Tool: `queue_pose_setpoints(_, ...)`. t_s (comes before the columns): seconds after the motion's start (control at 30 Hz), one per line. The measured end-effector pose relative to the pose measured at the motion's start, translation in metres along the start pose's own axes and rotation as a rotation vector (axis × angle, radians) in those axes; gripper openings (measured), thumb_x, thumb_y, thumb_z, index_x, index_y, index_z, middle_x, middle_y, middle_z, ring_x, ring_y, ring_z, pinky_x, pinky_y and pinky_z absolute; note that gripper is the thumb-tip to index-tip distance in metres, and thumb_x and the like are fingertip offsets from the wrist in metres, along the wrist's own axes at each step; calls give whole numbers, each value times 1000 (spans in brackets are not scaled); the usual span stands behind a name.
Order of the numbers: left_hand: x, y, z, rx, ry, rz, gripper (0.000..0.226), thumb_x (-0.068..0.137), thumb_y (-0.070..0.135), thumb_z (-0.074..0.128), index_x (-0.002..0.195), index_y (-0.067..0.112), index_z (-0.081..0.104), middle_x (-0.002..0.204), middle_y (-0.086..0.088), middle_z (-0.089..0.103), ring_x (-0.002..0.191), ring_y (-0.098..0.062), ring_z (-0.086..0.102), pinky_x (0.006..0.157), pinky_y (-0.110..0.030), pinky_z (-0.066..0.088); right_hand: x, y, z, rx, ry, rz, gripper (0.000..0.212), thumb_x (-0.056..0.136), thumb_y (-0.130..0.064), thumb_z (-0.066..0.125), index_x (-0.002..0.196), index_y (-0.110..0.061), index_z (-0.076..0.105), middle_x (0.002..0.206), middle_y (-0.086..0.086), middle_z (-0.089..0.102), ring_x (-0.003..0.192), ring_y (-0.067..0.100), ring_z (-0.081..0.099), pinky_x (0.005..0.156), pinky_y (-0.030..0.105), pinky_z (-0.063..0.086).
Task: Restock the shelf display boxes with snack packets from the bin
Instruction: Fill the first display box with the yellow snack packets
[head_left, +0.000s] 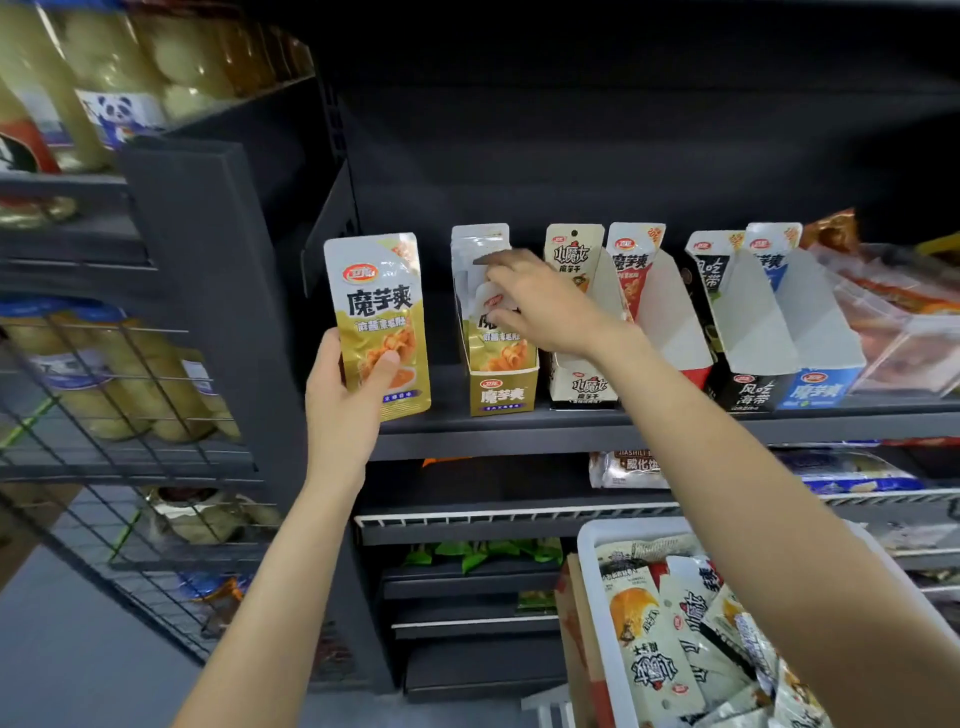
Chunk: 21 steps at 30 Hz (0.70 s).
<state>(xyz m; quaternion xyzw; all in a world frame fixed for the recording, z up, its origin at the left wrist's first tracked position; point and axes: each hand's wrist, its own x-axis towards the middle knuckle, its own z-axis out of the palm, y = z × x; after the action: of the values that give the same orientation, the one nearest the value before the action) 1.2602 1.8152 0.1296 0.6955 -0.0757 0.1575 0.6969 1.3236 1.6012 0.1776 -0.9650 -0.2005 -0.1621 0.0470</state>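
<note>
My left hand (345, 400) grips a gold snack packet (379, 312) upright in front of the dark shelf, just left of the display boxes. My right hand (540, 304) reaches into the gold display box (501, 395), its fingers pinching the top of a gold packet (496, 340) standing inside. A row of display boxes runs rightward: a cream one (584, 387), a red one (693, 371), a black one (748, 395) and a blue one (823, 389). The white bin (589, 571) with several mixed snack packets sits at the lower right under my right forearm.
Jars of preserved fruit (119, 374) fill the wire shelves on the left. A clear tray of orange packets (898, 322) stands at the far right of the shelf. Lower shelves hold wrapped snacks (628, 467) and green packets (483, 553). A dark upright post (208, 260) separates the shelving units.
</note>
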Motion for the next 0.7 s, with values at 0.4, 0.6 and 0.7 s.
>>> queue_pose_setpoints(0.4, 20, 15, 63, -11, -193, 148, 27, 89, 9, 62, 106, 28, 53, 104, 13, 66, 99, -3, 64, 84, -25, 53, -67, -24, -10, 758, 559, 270, 28, 91, -16, 60, 119, -20, 55, 103, -13, 61, 85, 4, 60, 76, 15, 48)
queue_pose_setpoints(0.6, 30, -15, 80, 269, -237, 240, 32, 87, 16, 66, 118, 15, 58, 108, 4, 68, 98, -4, 63, 86, -24, 53, -58, -16, 16, 646, 387, 352, 13, 93, -15, 58, 105, -10, 54, 94, 0, 65, 77, 16, 68, 72, 39, 58)
queue_pose_setpoints(0.7, 26, -28, 80, 502, -180, 327, 35, 82, 24, 71, 114, 15, 59, 103, 2, 65, 96, -13, 58, 83, -32, 49, -59, -9, 27, 444, 367, 376, 11, 92, -17, 59, 90, -7, 54, 84, 5, 61, 75, 20, 61, 68, 36, 51)
